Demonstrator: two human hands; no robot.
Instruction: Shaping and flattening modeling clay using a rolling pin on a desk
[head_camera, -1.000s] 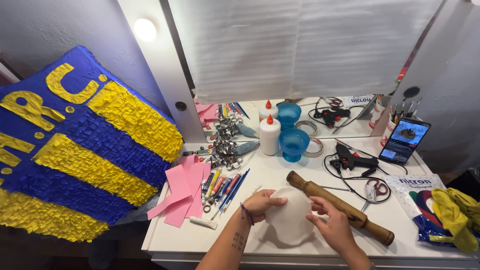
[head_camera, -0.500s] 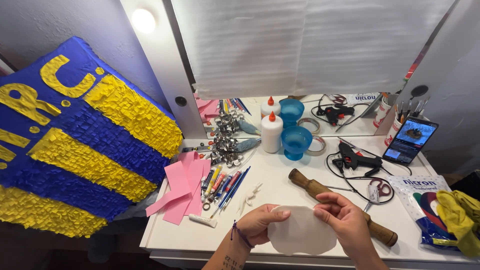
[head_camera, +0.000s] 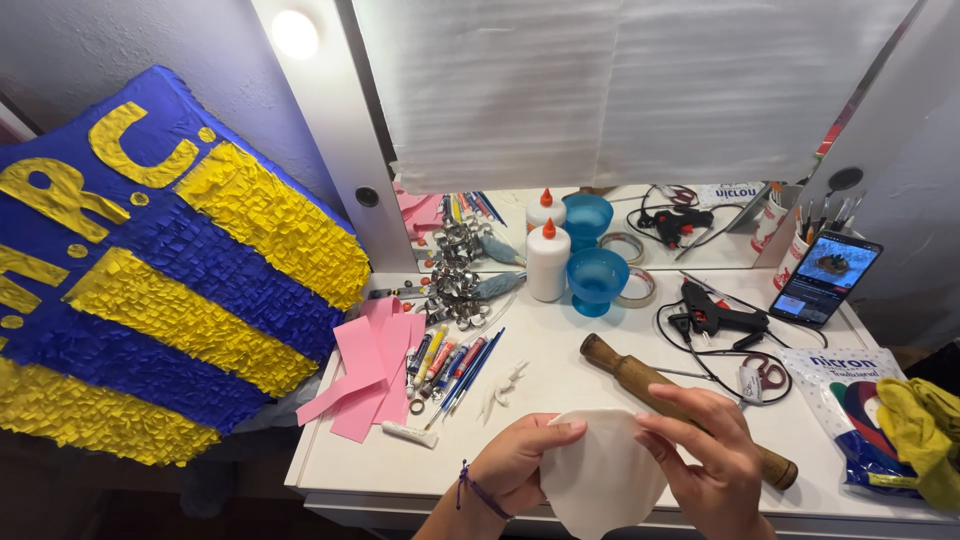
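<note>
A thin white sheet, rounded in outline and slightly floppy, is held up off the white worktop at its near edge. It is gripped from both sides. The left hand is closed on the sheet's left edge, with the thumb laid across the top. The right hand is pinched on the right edge, fingers curled over the front. The two-sided grip appears meant to keep the soft sheet spread flat and clear of the clutter. A purple cord is worn on the left wrist.

A wooden rolling pin lies diagonally on the worktop just behind the right hand, close enough to be reached at once. Small white scraps lie near the left hand. Further left, a row of pens and markers, a small white tube and a fan of pink paper strips are set out side by side.

Towards the back stand a white glue bottle with an orange tip and a blue cup, both upright before the mirror. Beside them lie a roll of tape and a heap of metal cutters. On the right lie a black glue gun with its cord, scissors, a propped phone and a yellow cloth. A large blue and yellow fringed piece is leaned against the wall at the left.
</note>
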